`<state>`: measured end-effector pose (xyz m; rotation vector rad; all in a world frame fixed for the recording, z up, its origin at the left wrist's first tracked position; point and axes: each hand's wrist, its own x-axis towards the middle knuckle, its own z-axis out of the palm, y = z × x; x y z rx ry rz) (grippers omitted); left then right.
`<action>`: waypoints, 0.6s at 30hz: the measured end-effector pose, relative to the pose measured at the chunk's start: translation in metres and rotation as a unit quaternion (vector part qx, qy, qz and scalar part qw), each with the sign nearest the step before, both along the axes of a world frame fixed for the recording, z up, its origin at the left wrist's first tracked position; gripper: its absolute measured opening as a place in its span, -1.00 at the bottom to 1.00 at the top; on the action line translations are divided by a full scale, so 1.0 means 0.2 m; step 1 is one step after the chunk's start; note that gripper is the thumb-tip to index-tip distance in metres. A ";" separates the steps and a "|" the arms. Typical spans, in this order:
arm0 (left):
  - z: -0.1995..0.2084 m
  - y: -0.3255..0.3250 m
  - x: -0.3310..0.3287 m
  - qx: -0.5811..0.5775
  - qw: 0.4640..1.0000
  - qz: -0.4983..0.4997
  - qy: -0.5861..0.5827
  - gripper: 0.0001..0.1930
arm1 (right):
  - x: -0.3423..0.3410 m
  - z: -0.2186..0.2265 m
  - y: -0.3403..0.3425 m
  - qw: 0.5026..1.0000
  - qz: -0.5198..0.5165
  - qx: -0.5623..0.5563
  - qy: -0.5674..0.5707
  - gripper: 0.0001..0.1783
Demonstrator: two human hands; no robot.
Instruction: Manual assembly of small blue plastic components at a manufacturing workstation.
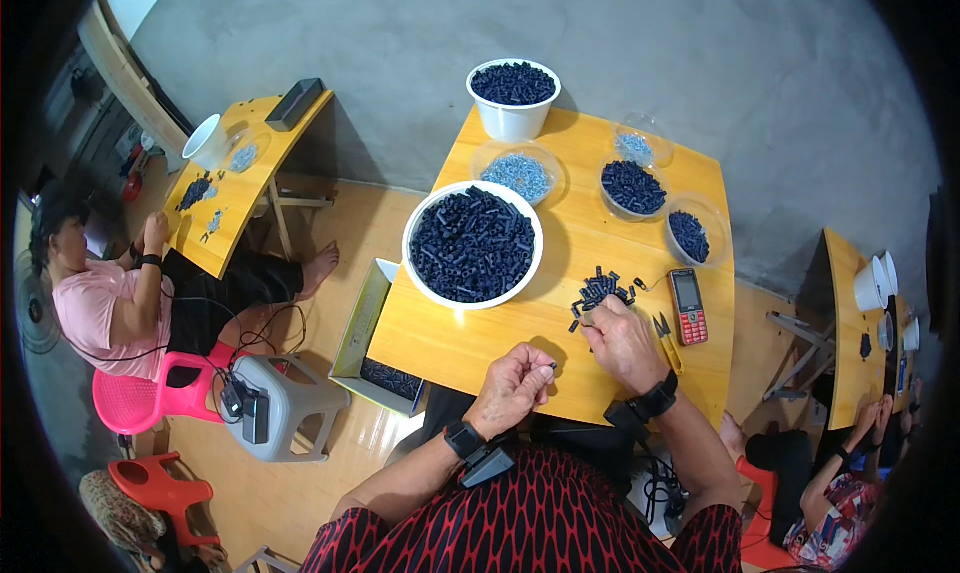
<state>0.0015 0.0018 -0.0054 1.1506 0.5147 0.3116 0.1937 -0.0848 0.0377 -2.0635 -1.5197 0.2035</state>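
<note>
My left hand [517,385] is closed in a pinch on a small black tube-like piece [553,365] just over the table's near edge. My right hand [622,343] is bent down at the near side of a loose pile of black tube-like pieces [598,289]. Its fingers are closed, and whatever sits in their tips is hidden. Beside that hand lie yellow-handled pliers [669,348] and a red and black keypad phone [688,308]. A large white bucket [412,263] heaped with the same black pieces stands left of the pile.
Further back on the yellow table [600,241] stand another full white bucket [515,125] and several clear tubs of black pieces or small silvery parts. An open box [352,343] sits on the floor at left. People work at other tables on both sides.
</note>
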 end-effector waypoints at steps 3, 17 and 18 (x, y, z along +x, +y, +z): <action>0.00 0.00 0.00 0.003 1.000 -0.003 -0.001 -0.89 | -0.01 0.01 -0.01 1.000 -0.015 -0.001 0.000 -0.95; 0.02 0.00 0.00 0.009 1.000 0.006 0.008 -0.88 | -0.14 0.07 -0.11 0.981 0.022 0.072 0.176 -0.93; 0.02 0.00 0.00 0.008 1.000 0.004 0.008 -0.88 | -0.15 0.05 -0.13 0.966 0.027 0.062 0.249 -0.93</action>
